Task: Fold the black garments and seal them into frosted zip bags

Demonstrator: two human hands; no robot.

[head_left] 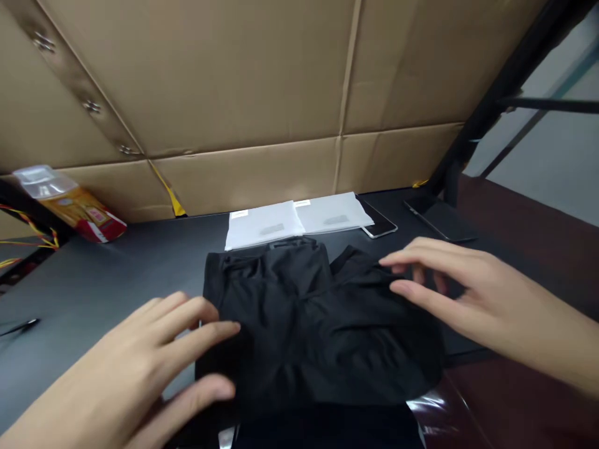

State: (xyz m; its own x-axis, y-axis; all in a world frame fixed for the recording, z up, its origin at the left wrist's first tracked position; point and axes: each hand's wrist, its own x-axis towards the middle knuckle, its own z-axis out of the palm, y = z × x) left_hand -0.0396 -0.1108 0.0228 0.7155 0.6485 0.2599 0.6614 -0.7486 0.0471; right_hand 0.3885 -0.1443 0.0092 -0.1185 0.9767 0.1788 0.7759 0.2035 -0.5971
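A black cloth garment (299,324) lies rumpled at the front edge of the dark table, its lower part reaching over the edge. My left hand (159,355) is over the garment's left side, fingers apart and slightly bent, with nothing held. At the garment's upper right is my right hand (449,280), thumb and fingers apart, nothing between them. Whether the fingertips of either hand touch the cloth is hard to tell. Just behind the garment, two flat white packets (264,224) with small labels lie side by side.
A phone (381,223) lies partly under the right packet, and a dark flat device (440,218) is farther right. On the left are an orange-and-red container (87,209) and a black pen (21,327). Brown cardboard (234,75) stands along the back.
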